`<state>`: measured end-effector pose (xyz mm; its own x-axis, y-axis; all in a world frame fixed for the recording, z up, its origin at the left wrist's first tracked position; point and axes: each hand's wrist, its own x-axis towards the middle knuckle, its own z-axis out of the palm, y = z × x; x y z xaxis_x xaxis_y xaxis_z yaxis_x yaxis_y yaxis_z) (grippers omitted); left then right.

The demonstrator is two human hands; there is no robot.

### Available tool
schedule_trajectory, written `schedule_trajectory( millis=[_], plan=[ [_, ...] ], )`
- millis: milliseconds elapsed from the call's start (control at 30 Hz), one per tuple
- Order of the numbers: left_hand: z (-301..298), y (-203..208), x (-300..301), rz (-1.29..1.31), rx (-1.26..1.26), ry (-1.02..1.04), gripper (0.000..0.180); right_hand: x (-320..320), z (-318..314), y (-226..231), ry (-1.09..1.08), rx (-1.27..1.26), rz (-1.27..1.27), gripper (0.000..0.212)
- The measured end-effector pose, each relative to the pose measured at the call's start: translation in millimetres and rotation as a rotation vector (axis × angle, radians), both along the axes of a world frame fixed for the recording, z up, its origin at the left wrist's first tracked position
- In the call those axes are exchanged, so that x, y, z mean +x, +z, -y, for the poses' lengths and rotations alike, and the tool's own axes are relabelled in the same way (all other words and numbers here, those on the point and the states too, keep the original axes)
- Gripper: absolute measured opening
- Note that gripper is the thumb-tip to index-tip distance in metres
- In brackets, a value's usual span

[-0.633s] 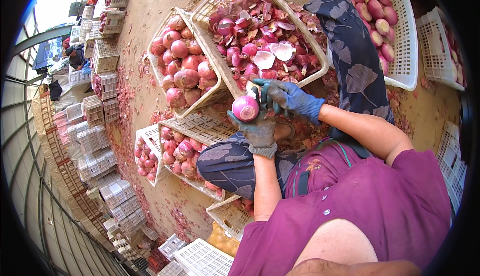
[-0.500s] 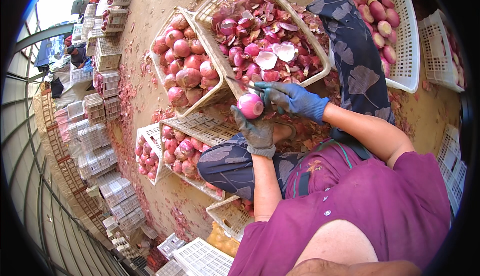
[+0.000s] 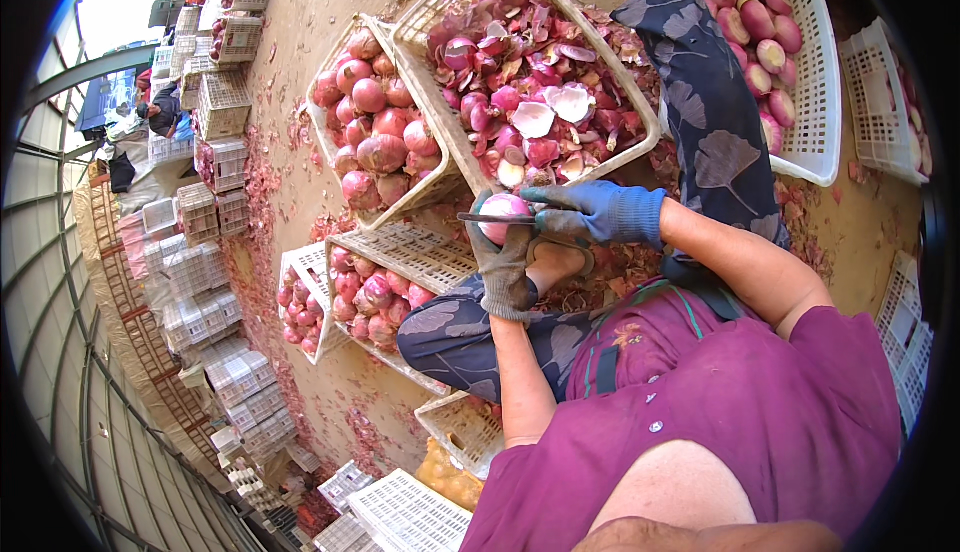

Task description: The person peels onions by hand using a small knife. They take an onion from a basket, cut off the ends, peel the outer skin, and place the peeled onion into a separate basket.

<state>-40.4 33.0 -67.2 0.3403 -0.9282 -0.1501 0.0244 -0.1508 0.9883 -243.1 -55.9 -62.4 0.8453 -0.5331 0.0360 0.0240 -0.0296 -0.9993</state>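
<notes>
My left hand (image 3: 503, 267), in a grey work glove, is closed around a red onion (image 3: 500, 230) from below. Part of its outer skin is off, showing pale pink flesh. In my right hand (image 3: 590, 210), gloved in blue and grey, is a knife (image 3: 490, 218); its dark blade lies flat across the face of the onion. The handle is mostly hidden by my fingers. Just beyond both hands stands a crate of onion peelings (image 3: 650, 142), full of skins and cut scraps.
Crates of unpeeled red onions (image 3: 365, 157) stand to the left, with more onions (image 3: 368, 297) in a lower crate. At the far right is a white crate (image 3: 815, 72) of peeled onions. Stacked crates (image 3: 222, 102) line the left. Loose skins litter the floor. A person (image 3: 165, 112) is far left.
The knife has swung from pointing away above the onion to lying across it. My left hand and the onion have turned slightly. A pale cut piece now lies at the near edge of the peelings.
</notes>
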Motion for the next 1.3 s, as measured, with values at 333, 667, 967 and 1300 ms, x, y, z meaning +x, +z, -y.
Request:
schedule_trajectory(
  millis=[333,667,967,1300],
  plan=[
    [7,47,-12,-0.142,0.150,-0.063,0.078,-1,12,-18,-0.283,0.430,-0.014,0.065],
    [60,79,-37,-0.833,0.024,-0.258,0.091,-1,6,-5,-0.362,1.011,0.221,0.045],
    [156,134,-228,-0.156,0.352,-0.662,0.071,-7,6,0,-0.505,1.106,0.191,0.024],
    [60,164,-34,-0.126,-0.072,0.073,0.051,12,16,-24,-0.473,1.137,0.194,0.042]
  ],
)
